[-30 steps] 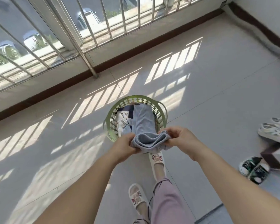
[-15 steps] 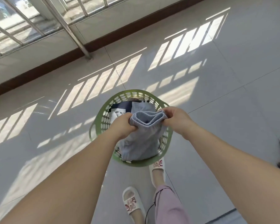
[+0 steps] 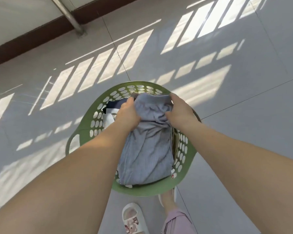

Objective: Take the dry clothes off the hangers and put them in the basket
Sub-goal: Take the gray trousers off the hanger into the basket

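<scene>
Both your hands hold the grey-blue garment [image 3: 147, 149] at its bunched top edge: left hand [image 3: 128, 115] curled round the fabric, right hand [image 3: 179, 114] pinching it, each grip closed. Garment lies inside the green basket [image 3: 95, 122], centre frame, over dark and white clothes [image 3: 111, 107]. Slippered foot [image 3: 134, 218] just below the basket on the floor.

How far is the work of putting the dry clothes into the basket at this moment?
Done: dark and white clothes already lie in the green basket. In hand: the left hand and right hand both grip the grey-blue garment, lying in the basket. Left: letting go. No hangers are in view, so remaining clothes cannot be judged.
</scene>
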Demonstrator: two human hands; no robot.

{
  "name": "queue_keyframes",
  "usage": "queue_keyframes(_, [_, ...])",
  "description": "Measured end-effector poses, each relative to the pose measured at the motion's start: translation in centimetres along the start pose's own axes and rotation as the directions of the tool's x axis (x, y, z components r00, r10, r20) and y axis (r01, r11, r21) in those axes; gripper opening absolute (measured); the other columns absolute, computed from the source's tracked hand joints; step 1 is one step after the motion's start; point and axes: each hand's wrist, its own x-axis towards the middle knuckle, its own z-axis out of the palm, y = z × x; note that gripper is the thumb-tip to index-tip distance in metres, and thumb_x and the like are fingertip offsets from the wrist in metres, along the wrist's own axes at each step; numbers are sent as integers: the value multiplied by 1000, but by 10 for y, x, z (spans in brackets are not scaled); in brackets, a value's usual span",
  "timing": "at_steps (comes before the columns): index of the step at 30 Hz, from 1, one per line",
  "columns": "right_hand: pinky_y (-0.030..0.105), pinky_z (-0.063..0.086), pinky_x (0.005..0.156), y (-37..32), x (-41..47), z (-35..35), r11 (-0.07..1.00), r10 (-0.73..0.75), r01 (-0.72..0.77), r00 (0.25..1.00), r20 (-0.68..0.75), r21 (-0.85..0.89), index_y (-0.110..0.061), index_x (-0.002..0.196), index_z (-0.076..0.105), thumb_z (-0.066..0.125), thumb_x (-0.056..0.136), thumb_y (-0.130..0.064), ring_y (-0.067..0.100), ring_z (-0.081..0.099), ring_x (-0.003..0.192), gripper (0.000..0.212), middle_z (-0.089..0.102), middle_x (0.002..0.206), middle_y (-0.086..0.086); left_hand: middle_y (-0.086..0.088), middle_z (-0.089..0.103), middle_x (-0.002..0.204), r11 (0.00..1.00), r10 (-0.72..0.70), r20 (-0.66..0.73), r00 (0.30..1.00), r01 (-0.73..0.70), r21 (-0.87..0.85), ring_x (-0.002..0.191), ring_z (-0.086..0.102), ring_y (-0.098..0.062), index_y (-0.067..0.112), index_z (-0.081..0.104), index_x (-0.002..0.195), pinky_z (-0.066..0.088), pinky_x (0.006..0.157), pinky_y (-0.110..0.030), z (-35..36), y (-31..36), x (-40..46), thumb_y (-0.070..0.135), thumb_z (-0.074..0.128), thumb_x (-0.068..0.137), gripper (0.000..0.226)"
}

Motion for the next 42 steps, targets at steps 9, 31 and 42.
queue_keyframes(9, [36, 34, 106, 24, -28, 41, 955, -122, 170, 972, 201, -242, -14, 134, 45, 45, 90, -7, 25, 38, 130, 44, 40, 139, 7, -8, -13, 157, 861, 233, 169, 958, -284, 422, 145, -10, -24, 24, 4, 149, 2, 116, -49, 65, -19, -35, 17, 54, 89, 77])
queue_keyframes(31, [67, -8, 107, 79, 42, 146, 581, 101, 257, 919, 382, -772, -32, 142, -28, 75, 71, -47, 39, -14, 142, 126, -21, 154, 13, -7, -48, 141, 652, 64, 330, 942, -290, 701, 131, -39, -36, 33, -28, 141, -4, 95, -80, 142, -89, 48, 65, 74, 56, 136])
queue_keyframes(42, [58, 5, 114, 71, 38, 139, 554, 190, 264, 883, 429, -790, -31, 147, -14, 72, 77, -37, 37, -1, 144, 111, -9, 156, 15, -8, -42, 145, 680, 59, 341, 938, -288, 674, 136, -33, -34, 34, -19, 144, -4, 97, -76, 141, -88, 33, 54, 75, 65, 124])
